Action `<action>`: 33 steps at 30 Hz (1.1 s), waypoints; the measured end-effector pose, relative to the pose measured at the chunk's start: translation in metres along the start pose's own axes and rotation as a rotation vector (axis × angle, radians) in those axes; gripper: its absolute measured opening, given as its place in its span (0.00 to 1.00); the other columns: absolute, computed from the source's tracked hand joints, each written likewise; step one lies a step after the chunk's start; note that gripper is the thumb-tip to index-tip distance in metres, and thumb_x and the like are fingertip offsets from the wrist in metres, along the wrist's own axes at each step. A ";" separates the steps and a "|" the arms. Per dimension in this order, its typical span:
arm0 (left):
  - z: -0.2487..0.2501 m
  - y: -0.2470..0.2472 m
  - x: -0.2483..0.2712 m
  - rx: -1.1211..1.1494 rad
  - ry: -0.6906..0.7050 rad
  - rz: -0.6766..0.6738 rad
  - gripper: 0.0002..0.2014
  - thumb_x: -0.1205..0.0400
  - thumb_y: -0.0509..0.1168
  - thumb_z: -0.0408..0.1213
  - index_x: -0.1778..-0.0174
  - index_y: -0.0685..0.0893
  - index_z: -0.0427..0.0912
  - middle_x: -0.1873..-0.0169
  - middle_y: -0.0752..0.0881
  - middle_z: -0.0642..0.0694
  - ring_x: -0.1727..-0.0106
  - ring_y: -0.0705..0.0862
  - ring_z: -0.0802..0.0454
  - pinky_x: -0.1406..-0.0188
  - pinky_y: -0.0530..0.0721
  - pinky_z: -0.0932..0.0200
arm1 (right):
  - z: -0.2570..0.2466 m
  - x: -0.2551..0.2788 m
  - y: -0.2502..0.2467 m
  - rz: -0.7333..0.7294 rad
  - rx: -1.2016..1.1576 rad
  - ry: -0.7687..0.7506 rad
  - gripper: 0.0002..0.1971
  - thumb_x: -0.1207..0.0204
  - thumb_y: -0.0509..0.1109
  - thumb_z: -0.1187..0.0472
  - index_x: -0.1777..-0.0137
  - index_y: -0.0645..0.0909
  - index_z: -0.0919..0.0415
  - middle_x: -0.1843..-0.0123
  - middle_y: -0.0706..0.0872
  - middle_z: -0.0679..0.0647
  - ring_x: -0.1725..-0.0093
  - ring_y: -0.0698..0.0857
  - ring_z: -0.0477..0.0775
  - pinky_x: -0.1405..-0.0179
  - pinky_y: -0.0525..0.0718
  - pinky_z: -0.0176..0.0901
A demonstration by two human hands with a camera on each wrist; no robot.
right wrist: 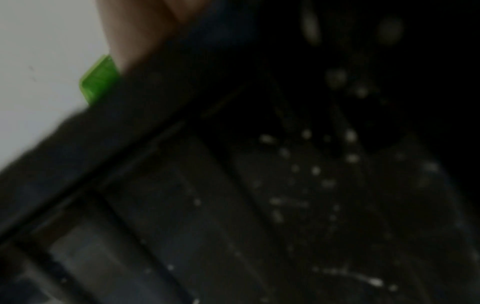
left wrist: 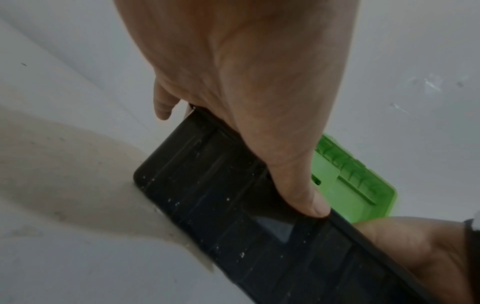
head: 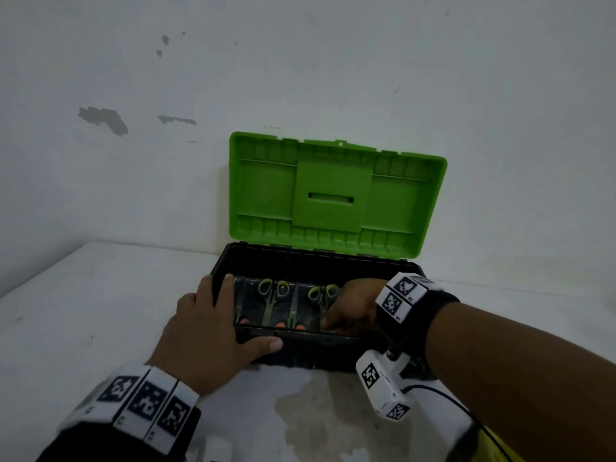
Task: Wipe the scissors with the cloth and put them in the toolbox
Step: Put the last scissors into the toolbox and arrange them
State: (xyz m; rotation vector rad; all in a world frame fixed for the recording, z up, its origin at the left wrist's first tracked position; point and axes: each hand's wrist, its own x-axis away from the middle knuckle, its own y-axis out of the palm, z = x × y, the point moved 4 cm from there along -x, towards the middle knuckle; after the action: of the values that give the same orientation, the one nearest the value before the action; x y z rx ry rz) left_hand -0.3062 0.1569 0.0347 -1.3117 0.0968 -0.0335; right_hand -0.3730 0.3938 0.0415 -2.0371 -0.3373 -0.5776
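The black toolbox [head: 300, 353] stands on the white table with its green lid [head: 333, 195] upright against the wall. Inside lie two green-handled scissors, one on the left [head: 271, 295] and one further right [head: 321, 293], and orange handle tips [head: 280, 325] show by the front wall. My left hand [head: 216, 328] grips the box's front left corner, fingers over the rim and thumb along the front wall; the left wrist view shows this hand [left wrist: 259, 102] on the dark wall [left wrist: 221, 205]. My right hand [head: 356, 305] reaches down into the box's right part, fingers hidden. No cloth is in view.
The white table [head: 100, 328] has a stained patch [head: 333, 411] in front of the box. A black cable [head: 443, 395] runs from my right wrist camera. A yellow patch [head: 500, 445] shows at the bottom right. The right wrist view is dark, with only the box wall [right wrist: 233, 205] and a lid corner [right wrist: 100, 80].
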 end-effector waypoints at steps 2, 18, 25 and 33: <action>0.001 -0.001 0.001 -0.005 -0.011 -0.003 0.68 0.46 0.41 0.86 0.14 0.41 0.47 0.16 0.49 0.42 0.20 0.58 0.36 0.25 0.69 0.44 | -0.003 0.005 -0.002 -0.024 0.105 -0.042 0.15 0.27 0.76 0.52 0.48 0.90 0.63 0.61 0.88 0.54 0.61 0.84 0.51 0.50 0.87 0.45; 0.001 -0.020 -0.006 0.029 0.013 -0.280 0.68 0.53 0.45 0.91 0.16 0.53 0.57 0.19 0.57 0.45 0.21 0.64 0.41 0.22 0.67 0.46 | 0.054 0.074 -0.101 0.450 -0.280 -0.120 0.25 0.19 0.69 0.45 0.48 0.86 0.73 0.56 0.92 0.61 0.63 0.91 0.57 0.72 0.81 0.40; 0.010 -0.093 -0.065 0.249 -0.131 -0.179 0.74 0.56 0.49 0.90 0.17 0.61 0.44 0.19 0.68 0.42 0.21 0.70 0.43 0.26 0.68 0.50 | 0.086 0.062 -0.173 0.640 -0.701 -0.083 0.35 0.25 0.68 0.32 0.42 0.81 0.69 0.43 0.86 0.64 0.45 0.87 0.61 0.52 0.85 0.51; 0.011 -0.119 -0.158 0.778 -0.244 0.161 0.66 0.42 0.59 0.85 0.14 0.52 0.44 0.15 0.58 0.41 0.17 0.62 0.39 0.21 0.62 0.35 | 0.065 0.017 -0.196 0.669 -0.843 -0.131 0.49 0.31 0.53 0.20 0.30 0.77 0.64 0.35 0.84 0.63 0.38 0.84 0.66 0.37 0.83 0.63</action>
State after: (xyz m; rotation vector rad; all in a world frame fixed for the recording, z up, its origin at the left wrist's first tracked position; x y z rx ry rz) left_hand -0.4586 0.1495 0.1607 -0.5205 -0.0216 0.2083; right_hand -0.4305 0.5490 0.1662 -2.7866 0.6134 -0.1560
